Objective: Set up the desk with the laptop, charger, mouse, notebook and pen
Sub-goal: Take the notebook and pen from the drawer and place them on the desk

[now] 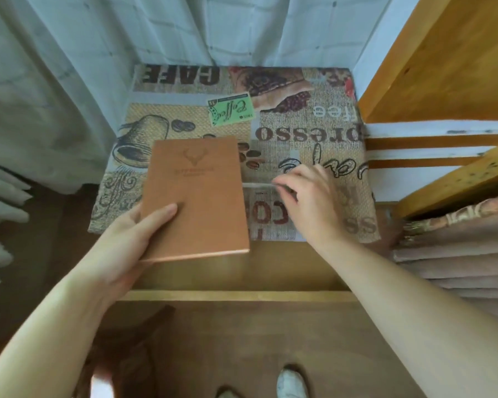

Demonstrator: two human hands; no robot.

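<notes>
A brown notebook with an embossed deer head is held flat over the left part of the desk, which is covered by a coffee-print cloth. My left hand grips the notebook's near left corner, thumb on the cover. To its right, my right hand pinches one end of a thin pale pen that lies across the cloth beside the notebook. No laptop, charger or mouse is in view.
A wooden shelf unit rises at the right, with folded fabric stacked below it. White curtains hang behind and left of the desk. My feet show on the wooden floor.
</notes>
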